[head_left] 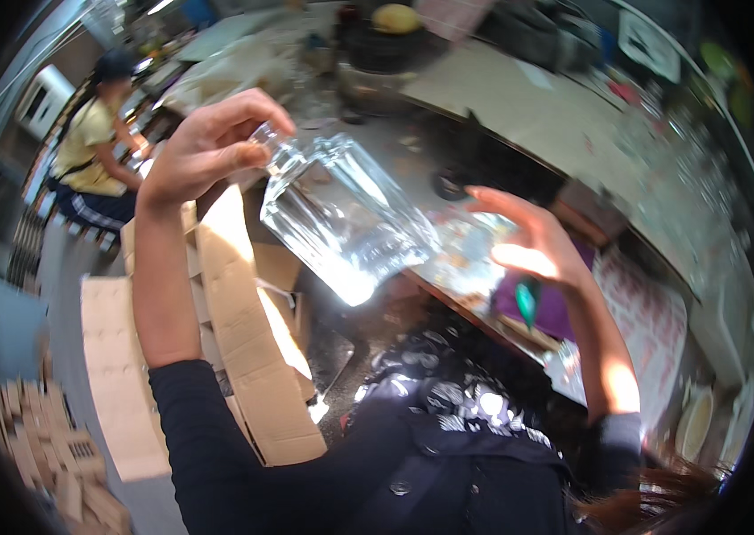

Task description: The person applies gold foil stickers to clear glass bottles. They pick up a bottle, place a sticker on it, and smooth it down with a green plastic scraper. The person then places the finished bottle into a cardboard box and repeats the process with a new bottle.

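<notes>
My left hand [216, 147] pinches a clear glass bottle [346, 214] by its neck. The bottle is square-shouldered and tilted, its base pointing down to the right, and bright light glares off its lower edge. To the right of the base my right hand [533, 241] is raised, thumb and fingers apart, with a gap between it and the glass. Under my left forearm stands an open cardboard box [234, 267] with its flaps folded out; what lies inside is mostly hidden.
A long workbench [502, 102] runs from the back to the right, with several clear glass items [684, 165] on it. Purple cloth [506, 299] lies by my right wrist. A co-worker [96, 147] sits at the far left. Cardboard pieces [56, 446] are piled at lower left.
</notes>
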`<state>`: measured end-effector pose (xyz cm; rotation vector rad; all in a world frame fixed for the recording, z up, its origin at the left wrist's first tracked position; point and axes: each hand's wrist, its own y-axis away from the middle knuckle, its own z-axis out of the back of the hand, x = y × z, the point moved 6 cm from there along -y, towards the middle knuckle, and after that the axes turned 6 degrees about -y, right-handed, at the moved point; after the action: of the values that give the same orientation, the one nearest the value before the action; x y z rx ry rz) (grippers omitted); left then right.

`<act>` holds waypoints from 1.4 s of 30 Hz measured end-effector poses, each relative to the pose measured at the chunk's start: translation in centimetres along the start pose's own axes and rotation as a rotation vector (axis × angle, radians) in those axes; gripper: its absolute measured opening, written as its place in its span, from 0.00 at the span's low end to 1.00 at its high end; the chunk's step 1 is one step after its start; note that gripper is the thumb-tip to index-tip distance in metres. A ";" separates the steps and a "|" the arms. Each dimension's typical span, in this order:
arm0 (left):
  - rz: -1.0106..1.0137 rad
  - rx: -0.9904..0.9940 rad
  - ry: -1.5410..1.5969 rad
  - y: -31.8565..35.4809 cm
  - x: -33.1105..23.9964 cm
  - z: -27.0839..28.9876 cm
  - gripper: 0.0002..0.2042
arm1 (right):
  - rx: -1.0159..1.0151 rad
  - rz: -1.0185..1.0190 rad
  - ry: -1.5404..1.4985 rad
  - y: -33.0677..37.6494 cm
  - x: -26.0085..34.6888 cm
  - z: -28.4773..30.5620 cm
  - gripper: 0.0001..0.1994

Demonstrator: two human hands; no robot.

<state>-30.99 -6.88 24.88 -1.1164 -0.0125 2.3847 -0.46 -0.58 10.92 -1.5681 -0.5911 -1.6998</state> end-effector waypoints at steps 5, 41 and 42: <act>0.039 0.150 0.346 -17.1 3.3 -14.8 0.20 | 0.069 -0.073 -0.413 4.2 -2.4 1.7 0.23; 0.333 0.191 0.924 -19.2 6.1 -40.6 0.31 | -0.894 -0.820 0.924 43.8 -9.9 6.1 0.18; 0.328 0.196 0.929 -19.2 6.1 -40.7 0.31 | -0.892 -0.778 0.903 44.6 -9.9 4.7 0.18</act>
<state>3.52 4.58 -2.41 -2.1208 0.7434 1.8241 36.68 -22.78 -4.52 -0.8342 0.1177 -3.2685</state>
